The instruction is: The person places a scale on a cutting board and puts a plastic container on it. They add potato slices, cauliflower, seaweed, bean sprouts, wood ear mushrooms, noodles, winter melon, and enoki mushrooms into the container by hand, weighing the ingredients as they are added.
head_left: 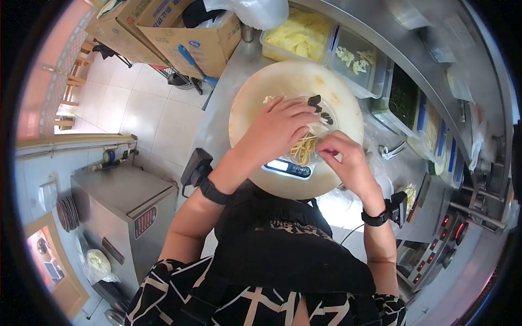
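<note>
A round, worn cutting board [250, 89] carries a small digital scale [288, 168] with its display lit. Pale yellow noodles [302, 151] lie bunched on the scale, with dark pieces like black fungus [315, 100] and some white bits at the far side. My left hand [280, 126] lies spread over the food, fingers stretched out and covering part of it. At the right edge of the noodles, my right hand [343, 155] has thumb and fingertips pinched together. Whatever is between those fingertips is too small to make out.
Behind the board stand a tub of yellow food [302, 35], a tub with white pieces [356, 58] and a tub of greens [401, 100]. Metal tongs [392, 150] lie to the right. A cardboard box [190, 46] is at the back left; a stove [440, 244] is at lower right.
</note>
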Motion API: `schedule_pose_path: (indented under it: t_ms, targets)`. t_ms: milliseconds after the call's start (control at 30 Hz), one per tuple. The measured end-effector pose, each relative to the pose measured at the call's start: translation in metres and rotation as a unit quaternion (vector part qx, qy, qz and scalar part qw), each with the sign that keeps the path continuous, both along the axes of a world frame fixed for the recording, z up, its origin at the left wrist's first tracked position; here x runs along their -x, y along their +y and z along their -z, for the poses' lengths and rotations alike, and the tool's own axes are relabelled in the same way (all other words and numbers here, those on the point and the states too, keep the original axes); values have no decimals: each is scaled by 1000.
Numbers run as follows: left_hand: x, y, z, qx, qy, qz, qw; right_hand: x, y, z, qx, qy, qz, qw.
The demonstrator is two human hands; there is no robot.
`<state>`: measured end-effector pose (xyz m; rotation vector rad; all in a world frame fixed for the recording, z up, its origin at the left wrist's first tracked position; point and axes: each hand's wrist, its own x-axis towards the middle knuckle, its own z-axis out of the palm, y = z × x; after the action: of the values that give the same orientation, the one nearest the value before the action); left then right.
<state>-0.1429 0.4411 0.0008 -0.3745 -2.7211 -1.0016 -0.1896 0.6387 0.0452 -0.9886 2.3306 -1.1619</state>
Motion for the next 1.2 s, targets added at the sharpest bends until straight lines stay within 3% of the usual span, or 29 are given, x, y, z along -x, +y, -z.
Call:
schedule_pose_path:
  t_ms: [233, 500, 867, 1033, 1100, 1167, 1200]
  targets:
    - [-25, -3, -22, 42, -37, 9, 998, 22, 20, -1, -2, 15, 108, 994]
    - [-31, -1, -19, 46, -66, 26, 996, 27, 8, 0, -12, 13, 109, 994]
    - [-3, -5, -14, 68, 16, -8, 998, 29, 1, 3, 10, 9, 91, 996]
    - [10, -12, -8, -55, -39, 42, 997, 27, 0, -5, 1, 13, 90, 996]
    - [10, -12, -11, -35, -29, 48, 998, 22, 0, -9, -7, 13, 82, 996]
    - [7, -12, -14, -15, -19, 54, 998, 16, 2, -12, -40, -75, -16, 996]
    - [4, -10, -15, 6, -10, 68, 998, 14, 0, -9, -41, -77, -15, 996]
